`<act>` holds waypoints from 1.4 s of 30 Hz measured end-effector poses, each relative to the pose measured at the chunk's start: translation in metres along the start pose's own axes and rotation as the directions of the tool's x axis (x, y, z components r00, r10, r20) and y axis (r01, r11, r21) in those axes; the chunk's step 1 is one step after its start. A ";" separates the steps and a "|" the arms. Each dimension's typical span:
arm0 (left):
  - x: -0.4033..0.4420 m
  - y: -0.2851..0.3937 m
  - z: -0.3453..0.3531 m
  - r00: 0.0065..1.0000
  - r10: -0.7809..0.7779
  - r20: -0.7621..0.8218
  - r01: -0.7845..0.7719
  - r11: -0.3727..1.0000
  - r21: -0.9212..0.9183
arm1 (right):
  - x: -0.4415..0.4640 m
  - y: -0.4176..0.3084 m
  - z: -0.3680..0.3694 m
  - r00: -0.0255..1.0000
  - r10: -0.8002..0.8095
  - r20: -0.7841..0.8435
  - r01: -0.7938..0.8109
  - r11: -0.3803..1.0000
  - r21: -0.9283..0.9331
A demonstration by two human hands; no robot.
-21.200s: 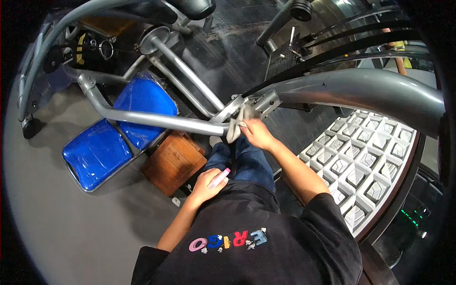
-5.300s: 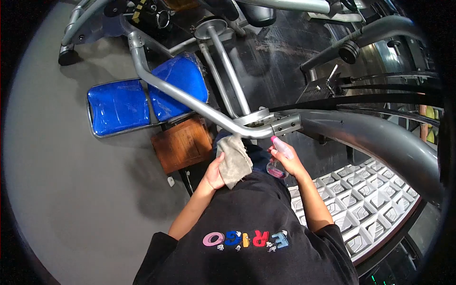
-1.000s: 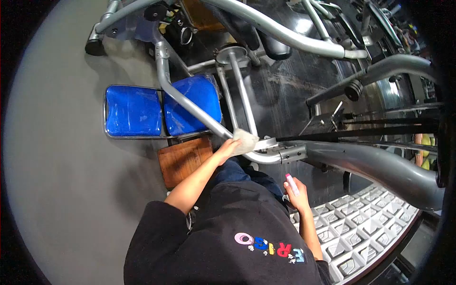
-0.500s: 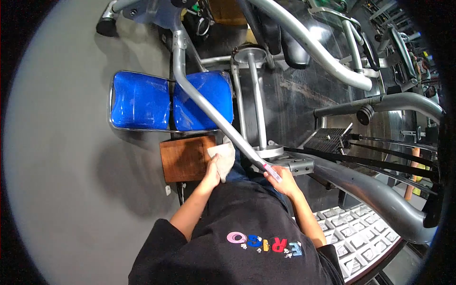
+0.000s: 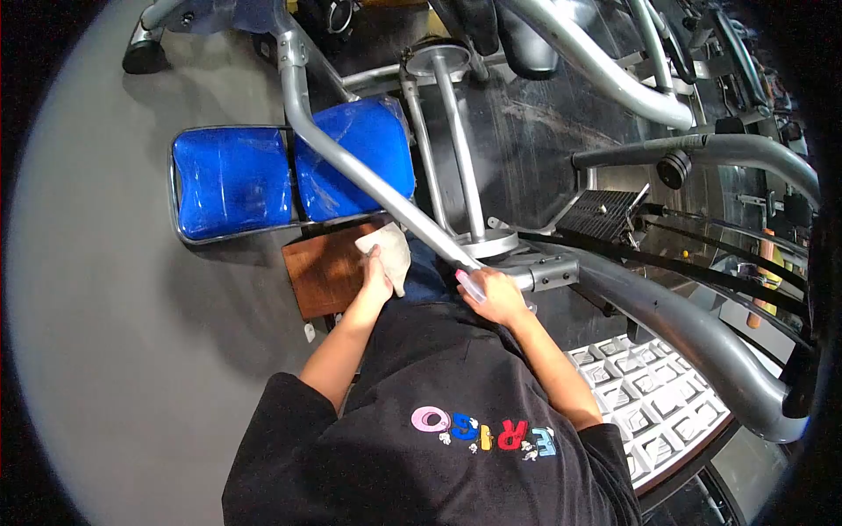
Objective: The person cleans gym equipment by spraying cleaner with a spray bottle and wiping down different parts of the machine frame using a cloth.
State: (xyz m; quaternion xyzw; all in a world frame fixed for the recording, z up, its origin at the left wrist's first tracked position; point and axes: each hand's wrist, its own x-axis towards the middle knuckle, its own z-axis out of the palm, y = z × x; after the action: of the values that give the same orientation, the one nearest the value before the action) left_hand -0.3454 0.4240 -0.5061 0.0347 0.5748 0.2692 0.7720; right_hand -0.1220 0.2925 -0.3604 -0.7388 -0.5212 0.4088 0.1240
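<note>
My left hand [image 5: 377,279] holds a pale grey cloth [image 5: 388,253], over the edge of a brown wooden box [image 5: 322,270]. My right hand [image 5: 497,298] is wrapped round a small spray bottle [image 5: 471,287] with a pink top; its lower part is hidden by the hand. The bottle is close to the bent silver tube [image 5: 377,187] of a gym machine, near where the tube meets a bolted bracket [image 5: 554,273].
A blue padded chair [image 5: 232,182] stands at the left, partly under the tube. A thick grey machine arm [image 5: 684,326] curves along the right. Below it is a white patterned panel [image 5: 656,405]. Black cables and a weight machine frame [image 5: 702,149] are at the upper right.
My left hand has drawn the cloth back from the tube, down and left over the box. My right hand has moved left and up with the bottle, to the tube. The view has shifted.
</note>
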 end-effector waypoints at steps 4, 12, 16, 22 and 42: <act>0.003 -0.045 0.009 0.996 -0.089 0.025 0.091 0.992 -0.093 | 0.007 -0.004 0.009 0.999 -0.014 0.034 0.016 0.997 -0.078; 0.012 -0.133 0.050 0.972 -0.232 0.020 0.228 0.928 -0.294 | -0.006 0.018 0.022 0.997 0.078 0.019 -0.074 0.984 -0.161; 0.031 -0.087 0.078 0.988 -0.150 0.038 0.153 0.909 -0.389 | -0.039 0.046 0.019 0.996 0.085 0.031 -0.081 0.990 -0.114; 0.085 -0.031 0.072 0.970 0.224 -0.095 -0.241 0.934 -0.263 | -0.102 0.084 0.014 0.996 0.080 -0.031 -0.081 0.997 -0.018; -0.040 -0.121 0.108 0.629 0.099 0.771 -0.474 -0.738 0.481 | -0.136 0.090 0.016 0.988 0.068 -0.142 -0.046 0.987 0.154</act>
State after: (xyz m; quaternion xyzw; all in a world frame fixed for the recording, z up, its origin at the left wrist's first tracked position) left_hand -0.2100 0.3301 -0.4795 0.9253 0.3213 -0.0696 0.1892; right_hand -0.0900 0.1317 -0.3612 -0.7700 -0.4570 0.3949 0.2056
